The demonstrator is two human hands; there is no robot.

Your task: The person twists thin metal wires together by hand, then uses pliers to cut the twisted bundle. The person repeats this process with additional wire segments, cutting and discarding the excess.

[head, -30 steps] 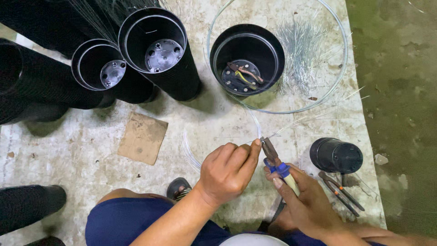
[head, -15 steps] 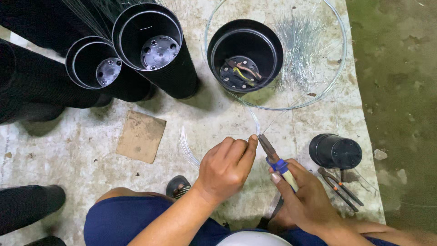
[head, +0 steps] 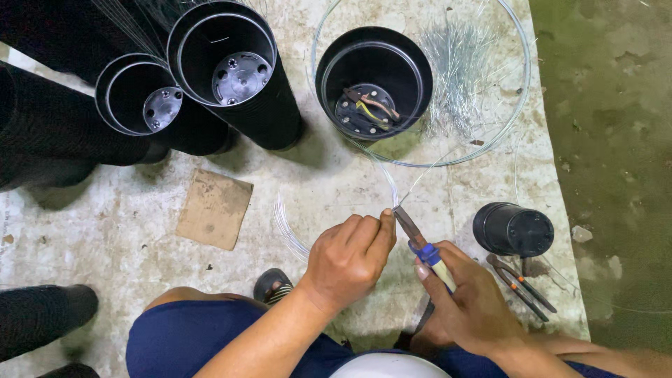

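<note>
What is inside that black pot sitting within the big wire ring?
Inside the black pot, a pair of pliers with brownish handles and a yellow piece lie on its perforated bottom. The near wall hides part of the bottom, so anything there stays unseen.

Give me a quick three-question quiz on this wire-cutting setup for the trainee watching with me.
1. True or false: the right hand holds pliers with blue on the handles.
2. What lies inside the black pot at the top centre? A) a second pair of pliers B) a cardboard scrap C) a sandal
3. Fill in: the left hand pinches thin clear ____ beside the plier tips.

Key:
1. True.
2. A. The cardboard scrap lies flat on the concrete floor, left of the hands.
3. Wire; it runs up toward the large wire hoop around the pot.
</note>
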